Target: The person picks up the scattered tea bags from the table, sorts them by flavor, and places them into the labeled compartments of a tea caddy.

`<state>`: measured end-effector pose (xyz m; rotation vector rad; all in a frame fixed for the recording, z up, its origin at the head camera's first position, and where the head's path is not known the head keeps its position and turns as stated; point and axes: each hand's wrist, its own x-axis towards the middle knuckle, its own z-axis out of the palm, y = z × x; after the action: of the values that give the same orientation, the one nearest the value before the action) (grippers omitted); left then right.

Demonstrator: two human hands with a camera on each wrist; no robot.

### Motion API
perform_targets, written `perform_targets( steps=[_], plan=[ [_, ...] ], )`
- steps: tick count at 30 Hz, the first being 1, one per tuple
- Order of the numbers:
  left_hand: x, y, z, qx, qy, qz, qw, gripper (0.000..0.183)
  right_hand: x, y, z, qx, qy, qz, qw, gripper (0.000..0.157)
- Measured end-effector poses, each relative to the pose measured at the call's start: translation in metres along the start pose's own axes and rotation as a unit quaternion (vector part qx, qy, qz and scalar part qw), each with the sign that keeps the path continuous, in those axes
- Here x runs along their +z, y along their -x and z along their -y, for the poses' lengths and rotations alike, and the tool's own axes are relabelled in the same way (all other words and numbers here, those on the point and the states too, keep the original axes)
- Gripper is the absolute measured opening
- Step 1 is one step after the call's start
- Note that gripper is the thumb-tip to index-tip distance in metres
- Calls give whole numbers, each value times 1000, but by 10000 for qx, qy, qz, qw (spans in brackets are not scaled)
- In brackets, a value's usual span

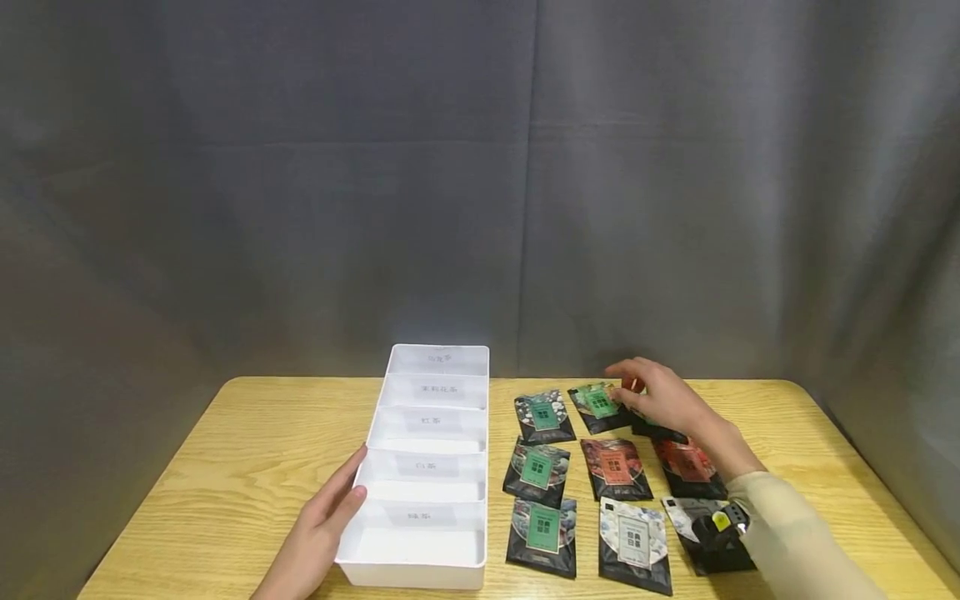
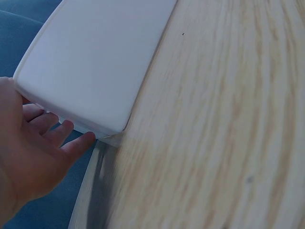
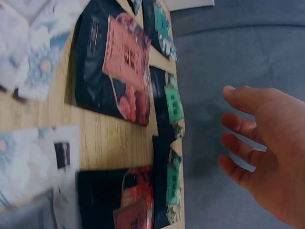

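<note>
Grey curtain (image 1: 337, 208) hangs behind and to both sides. Wooden worktop (image 1: 277, 442) stands in front of it.

White tray (image 1: 420, 575): left of centre on the worktop, running near to far, divided into five compartments, each with a printed label on its inner wall. No contents visible in the compartments.

Pale sleeve (image 1: 798, 533) reaches in from the near right, a black wrist device (image 1: 723, 523) at its cuff.

Left hand (image 1: 318, 521): at the tray's left side, near end; fingers lightly bent and resting against the tray, no clenching seen.

Right hand (image 1: 663, 400): above the far-right packets; fingers loosely bent, released, grasping nothing. Right wrist view shows them apart from the packets.

Packets, right of the tray, in three rows of three. Far row: two green-labelled packets (image 1: 600, 404), then a packet (image 1: 658, 430) mostly hidden by the right hand. Middle row: one green-labelled, two red-labelled packets (image 1: 617, 469). Near row: one green-labelled, two white-patterned packets (image 1: 634, 542), the right one partly covered by the wrist device.
</note>
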<state>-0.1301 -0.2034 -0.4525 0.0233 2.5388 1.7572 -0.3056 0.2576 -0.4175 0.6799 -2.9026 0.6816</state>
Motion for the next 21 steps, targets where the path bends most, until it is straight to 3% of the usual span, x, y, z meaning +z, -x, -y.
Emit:
perform_targets(
  steps=[10, 21],
  plan=[
    [8, -5, -2, 17, 100, 61, 9999, 52, -2, -1, -27, 116, -55, 101, 9999, 33],
    [8, -5, -3, -30, 119, 32, 9999, 51, -1, -16, -30, 242, 118, 423, 9987, 29]
  ],
)
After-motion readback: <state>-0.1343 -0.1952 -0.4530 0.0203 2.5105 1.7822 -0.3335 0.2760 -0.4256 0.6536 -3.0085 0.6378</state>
